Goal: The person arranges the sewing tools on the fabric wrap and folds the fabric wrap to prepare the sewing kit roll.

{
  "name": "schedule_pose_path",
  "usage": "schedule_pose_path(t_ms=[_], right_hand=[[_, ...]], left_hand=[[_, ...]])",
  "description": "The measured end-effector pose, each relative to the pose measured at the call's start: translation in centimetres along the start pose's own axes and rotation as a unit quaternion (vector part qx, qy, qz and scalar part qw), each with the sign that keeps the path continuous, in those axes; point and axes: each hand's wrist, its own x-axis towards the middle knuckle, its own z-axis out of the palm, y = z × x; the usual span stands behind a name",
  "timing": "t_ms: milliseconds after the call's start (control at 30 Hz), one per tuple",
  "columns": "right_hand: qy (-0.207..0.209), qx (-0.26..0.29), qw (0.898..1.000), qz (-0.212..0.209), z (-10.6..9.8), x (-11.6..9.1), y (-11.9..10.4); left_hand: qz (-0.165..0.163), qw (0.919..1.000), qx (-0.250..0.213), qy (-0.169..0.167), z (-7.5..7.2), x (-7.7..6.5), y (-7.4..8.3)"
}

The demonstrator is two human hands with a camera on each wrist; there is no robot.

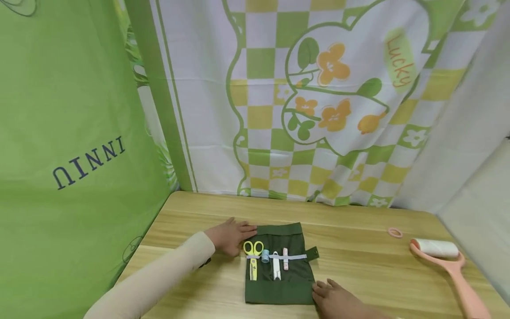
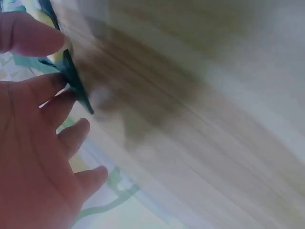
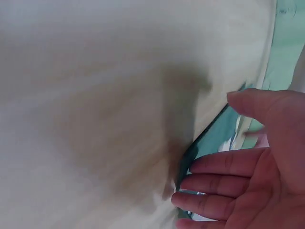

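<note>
Pouch (image 1: 279,292) open on table (image 1: 191,217), near side, centre; scissors (image 1: 253,268), thread (image 1: 265,256), cutter (image 1: 276,268) at its strap (image 1: 296,257). Left hand (image 1: 231,237) at far-left edge, right hand (image 1: 336,301) at near-right edge; both sets of fingers extended, released. Roller (image 1: 438,249) right.

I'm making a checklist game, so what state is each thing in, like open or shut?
Green pouch: open, spread out
Side tab: unfastened
Yellow scissors: closed, strapped in
Blue roll: strapped in
White tool: strapped in
Pink stick: strapped in
Lint roller: lying down
Pink ring: lying flat
Left hand: touching pouch
Right hand: touching pouch
</note>
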Motion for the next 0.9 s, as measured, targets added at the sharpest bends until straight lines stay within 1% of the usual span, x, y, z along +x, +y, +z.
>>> schedule_pose_path(t_ms=[67, 100, 200, 267, 333, 367, 433, 467, 533, 567, 633, 700, 767, 800, 833, 900], right_hand=[[0.008, 0.001, 1.000, 0.029, -0.3, 0.2, 0.6], [0.010, 0.012, 0.999, 0.049, -0.4, 0.2, 1.1], [0.014, 0.040, 0.996, 0.084, -0.6, 0.4, 3.3], [0.013, 0.071, 0.992, 0.099, -0.6, 0.5, 5.0], [0.008, 0.094, 0.990, 0.104, -0.7, 0.6, 6.7], [0.006, 0.109, 0.988, 0.105, -0.7, 0.7, 7.6], [0.001, 0.117, 0.988, 0.096, -0.6, 0.8, 9.4], [0.002, 0.119, 0.989, 0.089, -0.6, 0.9, 10.2], [0.002, 0.123, 0.990, 0.074, -0.4, 1.3, 11.8], [-0.003, 0.129, 0.989, 0.065, -0.4, 1.5, 12.6], [-0.007, 0.123, 0.991, 0.045, -0.3, 1.9, 13.8], [-0.009, 0.106, 0.994, 0.023, -0.3, 2.4, 14.7], [-0.012, 0.085, 0.996, 0.006, -0.3, 2.8, 15.3], [-0.012, 0.074, 0.997, -0.003, -0.3, 2.9, 15.5], [-0.013, 0.070, 0.997, -0.004, -0.3, 3.1, 15.6], [-0.012, 0.064, 0.998, -0.005, -0.5, 3.2, 15.6]], left_hand=[[-0.010, 0.9997, 0.020, 0.006, 0.0, -1.3, 0.2], [-0.014, 0.9993, 0.033, 0.008, 0.1, -2.0, 0.4], [-0.020, 0.9976, 0.063, 0.022, 0.6, -4.3, 1.9], [-0.027, 0.9955, 0.087, 0.026, 1.1, -5.9, 3.6], [-0.033, 0.9928, 0.112, 0.025, 1.3, -7.2, 5.6], [-0.034, 0.9914, 0.125, 0.021, 1.3, -7.8, 6.6], [-0.032, 0.9883, 0.149, 0.012, 1.0, -8.8, 8.6], [-0.027, 0.9869, 0.159, 0.011, 0.8, -9.2, 9.5], [-0.011, 0.9857, 0.168, 0.008, 0.6, -9.7, 11.0], [0.000, 0.9843, 0.176, 0.013, 0.5, -9.8, 11.7], [0.023, 0.9805, 0.193, 0.033, 0.6, -9.8, 12.8], [0.047, 0.9734, 0.217, 0.058, 0.9, -9.5, 13.7], [0.063, 0.9669, 0.234, 0.081, 0.9, -9.1, 14.4], [0.068, 0.9662, 0.234, 0.086, 0.8, -8.9, 14.6], [0.071, 0.9684, 0.224, 0.085, 0.6, -8.6, 14.7], [0.072, 0.9762, 0.185, 0.086, 0.2, -8.1, 14.7]])
